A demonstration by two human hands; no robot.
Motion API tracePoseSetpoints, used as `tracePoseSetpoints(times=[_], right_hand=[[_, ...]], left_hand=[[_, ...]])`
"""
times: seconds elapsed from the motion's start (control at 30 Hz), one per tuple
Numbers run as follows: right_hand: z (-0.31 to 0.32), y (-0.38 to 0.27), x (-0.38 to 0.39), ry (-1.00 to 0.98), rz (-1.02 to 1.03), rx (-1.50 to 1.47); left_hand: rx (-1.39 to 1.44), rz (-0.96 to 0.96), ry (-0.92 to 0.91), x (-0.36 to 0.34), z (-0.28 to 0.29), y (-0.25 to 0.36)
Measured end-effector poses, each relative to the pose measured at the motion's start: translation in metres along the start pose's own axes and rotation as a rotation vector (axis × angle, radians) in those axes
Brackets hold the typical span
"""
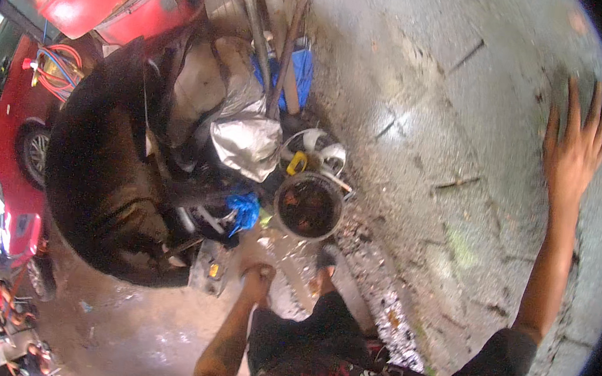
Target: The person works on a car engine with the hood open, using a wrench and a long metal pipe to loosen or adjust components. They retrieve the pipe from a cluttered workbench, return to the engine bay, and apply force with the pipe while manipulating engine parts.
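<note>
Head view, wall, right hand pointing forward

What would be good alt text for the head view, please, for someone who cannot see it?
A person's right hand appears spread against a rough grey wall, while the left hand is low near a round bucket, its grip unclear. Left of the bucket lie a crumpled silver sheet and blue plastic, with a red car at far left.

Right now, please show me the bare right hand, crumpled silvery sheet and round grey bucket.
Bare right hand point(573, 161), head view: its back.
Crumpled silvery sheet point(246, 142), head view: middle.
Round grey bucket point(340, 210), head view: right rim.
</note>
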State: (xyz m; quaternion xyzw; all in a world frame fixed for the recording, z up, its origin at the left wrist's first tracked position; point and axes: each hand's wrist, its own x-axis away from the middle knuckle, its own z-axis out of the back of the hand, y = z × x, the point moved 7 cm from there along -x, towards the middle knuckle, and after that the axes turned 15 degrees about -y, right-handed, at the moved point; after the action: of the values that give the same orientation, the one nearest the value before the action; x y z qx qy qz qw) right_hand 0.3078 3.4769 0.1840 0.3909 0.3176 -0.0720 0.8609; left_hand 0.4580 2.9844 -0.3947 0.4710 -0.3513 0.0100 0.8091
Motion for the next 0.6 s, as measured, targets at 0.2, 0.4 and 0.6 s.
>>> tracePoseSetpoints(times=[0.2, 0.4, 0.6], right_hand=[[-0.020, -0.011, 0.007, -0.070, -0.019, 0.127], [-0.025, -0.026, -0.003, -0.076, 0.039, 0.345], [-0.040, -0.012, 0.009, -0.128, 0.075, 0.479]], left_hand=[[0.123, -0.281, 0.225, -0.218, 0.059, 0.160], [-0.068, -0.471, 0.268, -0.435, 0.131, 0.332], [-0.321, -0.431, 0.677, -0.586, 0.229, 0.468]])
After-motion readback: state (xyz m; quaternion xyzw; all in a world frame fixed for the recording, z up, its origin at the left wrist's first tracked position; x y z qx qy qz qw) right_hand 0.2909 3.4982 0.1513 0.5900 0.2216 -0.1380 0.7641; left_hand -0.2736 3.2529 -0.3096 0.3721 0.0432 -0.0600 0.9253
